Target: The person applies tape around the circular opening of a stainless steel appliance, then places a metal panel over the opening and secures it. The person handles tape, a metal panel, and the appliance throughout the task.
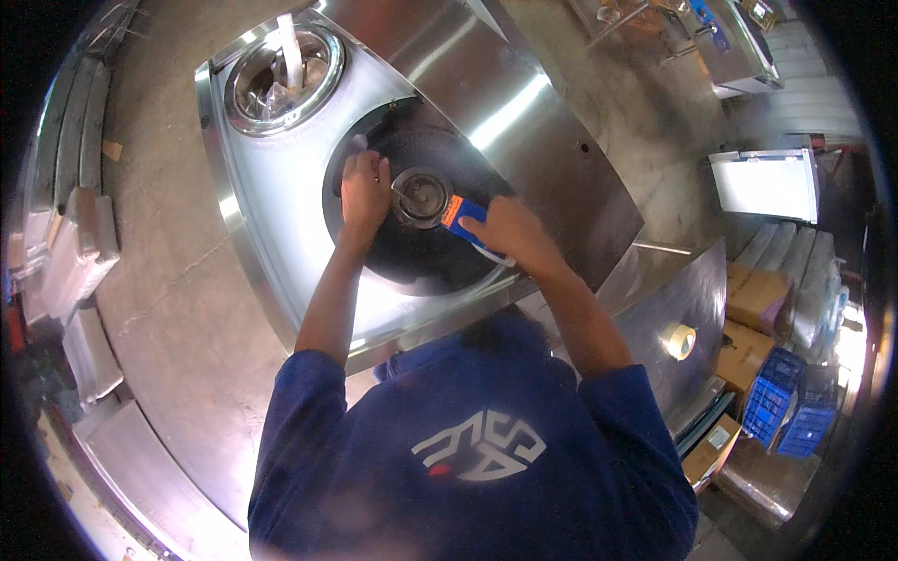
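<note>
A large black round disc (412,257) lies set into a stainless steel unit (271,196). At its middle sits a round metal fitting (421,194). My left hand (365,192) rests flat on the disc just left of the fitting, fingers together pressing down. My right hand (510,234) is closed on a blue and orange hand tool (460,213), whose tip points at the right side of the fitting. A white strip runs from under this hand along the disc. My dark blue sleeves and shirt fill the lower middle.
A round steel opening (285,70) with clear plastic and a white stick sits at the unit's far left corner. A tape roll (681,341) lies on a steel sheet at right. Cardboard boxes (753,294) and blue crates (772,397) stand further right. Wrapped metal panels (79,252) lie left.
</note>
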`<state>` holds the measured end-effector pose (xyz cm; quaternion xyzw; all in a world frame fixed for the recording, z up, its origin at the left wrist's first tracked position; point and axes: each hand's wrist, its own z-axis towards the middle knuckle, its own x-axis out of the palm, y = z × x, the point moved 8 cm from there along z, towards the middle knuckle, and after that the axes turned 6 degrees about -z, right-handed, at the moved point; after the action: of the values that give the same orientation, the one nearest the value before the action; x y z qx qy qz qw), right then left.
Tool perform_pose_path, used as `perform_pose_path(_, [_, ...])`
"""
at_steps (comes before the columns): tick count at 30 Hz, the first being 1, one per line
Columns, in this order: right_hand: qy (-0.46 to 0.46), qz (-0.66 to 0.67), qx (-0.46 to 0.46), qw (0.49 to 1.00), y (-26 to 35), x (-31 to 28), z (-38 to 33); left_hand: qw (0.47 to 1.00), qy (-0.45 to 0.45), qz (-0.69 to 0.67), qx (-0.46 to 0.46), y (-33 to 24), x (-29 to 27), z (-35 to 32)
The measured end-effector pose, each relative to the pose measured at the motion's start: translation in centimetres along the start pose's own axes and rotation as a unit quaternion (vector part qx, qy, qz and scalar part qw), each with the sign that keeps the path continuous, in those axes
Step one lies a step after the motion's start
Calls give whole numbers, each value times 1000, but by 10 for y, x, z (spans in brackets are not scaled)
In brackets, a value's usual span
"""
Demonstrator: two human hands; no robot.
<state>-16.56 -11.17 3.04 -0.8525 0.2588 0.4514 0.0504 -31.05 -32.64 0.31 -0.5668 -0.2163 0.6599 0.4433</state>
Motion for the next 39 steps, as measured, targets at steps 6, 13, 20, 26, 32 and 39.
perform_pose_path(6, [-14,11,17,1000,5,-4,-4,999,-27,1,-47,-2,-21,0])
perform_pose_path(13, [-22,-11,-3,1000,18,-25,-37,979,12,-155,-129,-73,-68,-21])
perform_pose_path(20, [-108,72,32,991,16,-77,-73,991,-2,-93,96,-199,-101,-64])
perform_pose_path(26, [-183,107,137,968,-65,-72,-136,959,-15,-202,196,-254,-133,-71])
perform_pose_path(32, [-337,207,305,866,-223,14,-260,932,192,-295,86,-279,-69,-64])
perform_pose_path(39, [-443,277,492,696,-372,255,-340,899,292,-321,-57,-266,-19,-66])
